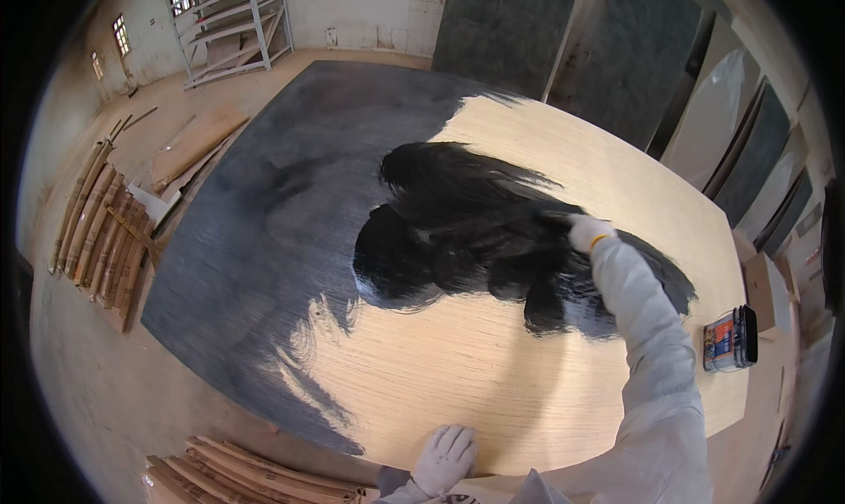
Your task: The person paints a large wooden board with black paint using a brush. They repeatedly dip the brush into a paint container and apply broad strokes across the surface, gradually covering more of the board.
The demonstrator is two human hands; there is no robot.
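Right hand (588, 233), its grip too obscured to tell, reaches over black paint (396, 257) coating a board (440, 372); left hand (447, 460) lies unclenched at the near edge. A sagging sleeve (651, 328) could smear paint; an outward swing could tip the bucket (723, 341).

Pale wall (365, 13), grey rack (258, 20), brown floor (97, 367)

Right grip (588, 233): at black smears (466, 231) | left grip (444, 460): at board (422, 363) edge | bucket (727, 341): right
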